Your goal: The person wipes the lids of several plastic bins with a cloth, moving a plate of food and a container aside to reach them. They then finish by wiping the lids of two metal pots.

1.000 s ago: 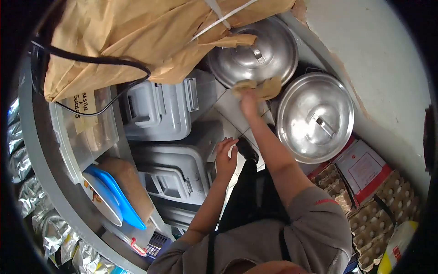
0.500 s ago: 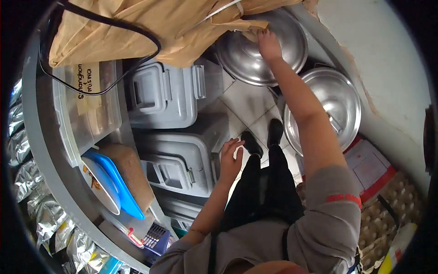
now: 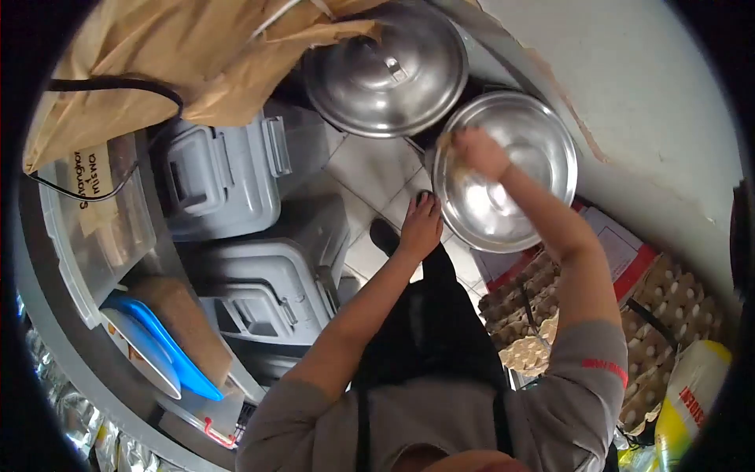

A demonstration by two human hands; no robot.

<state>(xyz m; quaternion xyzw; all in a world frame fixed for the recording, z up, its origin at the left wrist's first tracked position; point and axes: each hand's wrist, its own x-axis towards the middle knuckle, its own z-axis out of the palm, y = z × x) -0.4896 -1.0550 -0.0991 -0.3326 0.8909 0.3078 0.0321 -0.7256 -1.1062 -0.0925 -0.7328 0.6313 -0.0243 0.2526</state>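
My right hand [image 3: 481,153], smeared by motion, is over the left part of a round steel pot lid [image 3: 535,189]. Its fingers are closed on a tan, cloth-like piece [image 3: 445,148], too blurred to name surely. My left hand [image 3: 423,224] hovers by the near-left rim of that lid, fingers stretched out, holding nothing. Farther away, a second steel lid [image 3: 370,94] with a small handle lies on another pot, partly under brown paper [image 3: 228,63].
Grey lidded bins [image 3: 259,291] stand at left beside a shelf with a clear labelled box [image 3: 102,212] and a blue tray [image 3: 169,346]. Egg trays [image 3: 668,307] and a yellow-white bottle [image 3: 692,393] are at right. A black cable [image 3: 118,85] hangs over the paper.
My right hand has moved from the far lid to the nearer one with the tan piece. My left hand has come up and right toward that lid. The view has shifted.
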